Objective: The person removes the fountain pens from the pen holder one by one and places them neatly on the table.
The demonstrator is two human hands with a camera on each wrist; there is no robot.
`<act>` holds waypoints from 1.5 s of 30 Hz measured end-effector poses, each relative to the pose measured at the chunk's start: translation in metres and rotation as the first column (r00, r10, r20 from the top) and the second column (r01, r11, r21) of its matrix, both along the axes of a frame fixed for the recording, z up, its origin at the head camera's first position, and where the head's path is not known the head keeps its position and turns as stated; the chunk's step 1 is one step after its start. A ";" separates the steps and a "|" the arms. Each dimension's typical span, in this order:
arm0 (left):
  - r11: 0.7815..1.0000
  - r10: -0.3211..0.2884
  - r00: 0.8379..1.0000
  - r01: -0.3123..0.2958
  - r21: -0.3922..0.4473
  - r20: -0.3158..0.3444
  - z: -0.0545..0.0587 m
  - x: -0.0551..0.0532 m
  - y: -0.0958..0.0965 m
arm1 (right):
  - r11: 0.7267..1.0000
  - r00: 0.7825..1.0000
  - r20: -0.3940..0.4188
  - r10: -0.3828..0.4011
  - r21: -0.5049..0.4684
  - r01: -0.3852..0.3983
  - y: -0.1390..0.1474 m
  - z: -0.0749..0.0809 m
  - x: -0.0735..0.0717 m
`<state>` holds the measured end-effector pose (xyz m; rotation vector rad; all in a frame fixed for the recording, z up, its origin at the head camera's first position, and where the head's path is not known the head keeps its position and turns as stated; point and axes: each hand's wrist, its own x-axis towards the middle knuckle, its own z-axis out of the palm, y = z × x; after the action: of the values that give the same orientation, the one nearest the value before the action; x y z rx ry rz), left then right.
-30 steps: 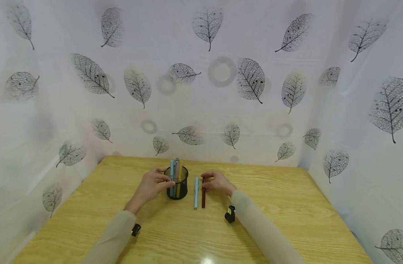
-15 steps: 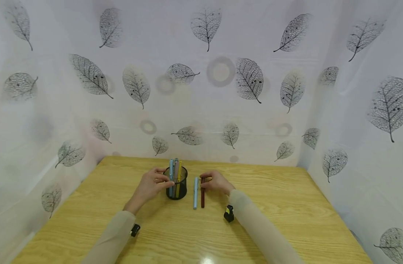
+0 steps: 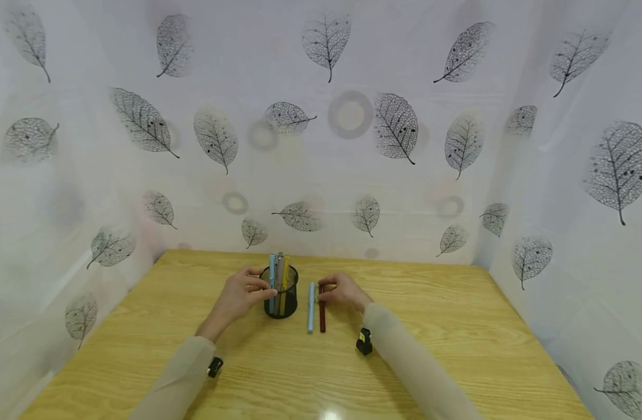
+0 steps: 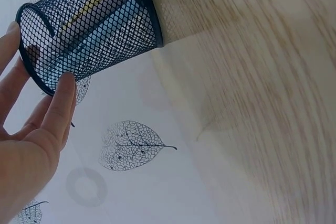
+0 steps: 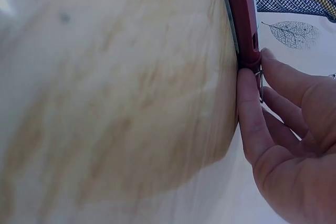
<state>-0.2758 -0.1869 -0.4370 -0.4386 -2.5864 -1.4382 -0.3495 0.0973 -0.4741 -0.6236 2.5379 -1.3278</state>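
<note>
My left hand (image 3: 238, 297) grips the rim of a black mesh pen holder (image 3: 288, 305) standing upright on the table. Its thumb and fingers spread around the top edge, clearly visible on the mesh (image 4: 121, 35) in the left wrist view. Light blue, greyish and yellow pens (image 3: 285, 273) stand inside. To the right, my right hand (image 3: 344, 291) pinches the far end of a dark red pen (image 3: 323, 322) between thumb and fingers. In the right wrist view, a metal clip shows on this red pen (image 5: 244, 17) beside the fingertips. A light blue pen (image 3: 310, 318) lies parallel, just left of it.
The wooden table (image 3: 279, 373) extends around both hands. Behind it and along both sides hangs a pale curtain (image 3: 321, 169) printed with dark leaves. Small black wrist devices, such as the right one (image 3: 364, 342), sit under the sleeves.
</note>
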 end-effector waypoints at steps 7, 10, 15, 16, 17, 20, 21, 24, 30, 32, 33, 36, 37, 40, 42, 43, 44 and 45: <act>1.000 0.008 1.000 -0.008 0.013 0.022 -0.002 -0.001 0.001 | 0.999 1.000 -0.018 -0.024 0.024 0.024 0.005 -0.001 0.000; 1.000 0.009 0.999 -0.009 0.012 0.036 0.000 -0.001 0.000 | 0.999 1.000 -0.021 -0.020 0.026 0.021 0.006 0.000 0.000; 1.000 0.012 0.999 -0.012 0.010 0.040 0.002 0.000 0.000 | 1.000 1.000 0.005 -0.018 0.012 0.018 0.009 0.001 0.001; 1.000 0.012 0.999 -0.013 0.011 0.037 0.002 0.000 0.001 | 1.000 1.000 0.010 -0.016 0.009 0.016 0.009 0.002 0.001; 1.000 0.012 0.999 -0.012 0.011 0.034 0.002 0.000 0.001 | 1.000 1.000 0.007 -0.015 0.013 0.015 0.009 0.002 0.001; 1.000 0.010 1.000 -0.010 0.005 0.019 0.003 0.001 0.000 | 1.000 1.000 0.016 -0.016 0.012 0.016 0.010 0.003 0.002; 1.000 0.009 1.000 -0.009 0.005 0.014 0.003 0.001 0.000 | 1.000 1.000 0.016 -0.015 0.010 0.015 0.010 0.003 0.002; 1.000 0.007 1.000 -0.007 0.003 0.005 0.002 0.000 0.000 | 1.000 1.000 0.016 -0.015 0.005 0.014 0.010 0.003 0.002; 1.000 0.000 1.000 0.000 0.007 0.005 0.001 -0.001 -0.001 | 1.000 1.000 0.009 -0.021 -0.001 0.021 0.011 0.002 0.002; 1.000 -0.001 1.000 0.001 0.010 0.008 0.001 -0.001 -0.001 | 1.000 1.000 0.014 -0.023 -0.005 0.023 0.012 0.002 0.003; 1.000 -0.002 1.000 0.002 0.013 0.009 0.001 -0.001 -0.001 | 1.000 1.000 0.013 -0.021 -0.002 0.021 0.012 0.002 0.002; 1.000 -0.004 1.000 0.004 0.014 0.008 0.001 -0.001 -0.001 | 1.000 1.000 0.012 -0.018 0.003 0.018 0.012 0.001 0.002; 1.000 -0.004 1.000 0.004 0.011 0.007 0.001 -0.001 -0.001 | 1.000 1.000 0.010 -0.019 0.006 0.019 0.013 0.001 0.002; 1.000 -0.005 1.000 0.005 0.001 0.000 0.001 -0.001 -0.001 | 1.000 1.000 0.013 -0.022 0.007 0.022 0.013 0.002 0.002; 1.000 -0.004 1.000 0.004 -0.006 -0.003 0.001 -0.001 -0.001 | 1.000 0.999 0.021 -0.023 0.002 0.023 0.014 0.002 0.002; 1.000 -0.003 1.000 0.003 -0.008 -0.003 0.001 -0.001 -0.001 | 1.000 0.999 0.023 -0.025 0.002 0.025 0.014 0.002 0.002; 1.000 -0.003 1.000 0.003 -0.010 -0.003 0.001 -0.002 -0.001 | 1.000 0.999 0.026 -0.026 0.001 0.026 0.014 0.001 0.002; 1.000 -0.003 1.000 0.003 -0.010 0.000 0.001 -0.002 -0.001 | 1.000 0.999 0.026 -0.025 0.004 0.025 0.014 0.001 0.001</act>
<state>-0.2774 -0.1879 -0.4358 -0.4444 -2.5951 -1.4264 -0.3480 0.1113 -0.4733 -0.5727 2.5352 -1.3299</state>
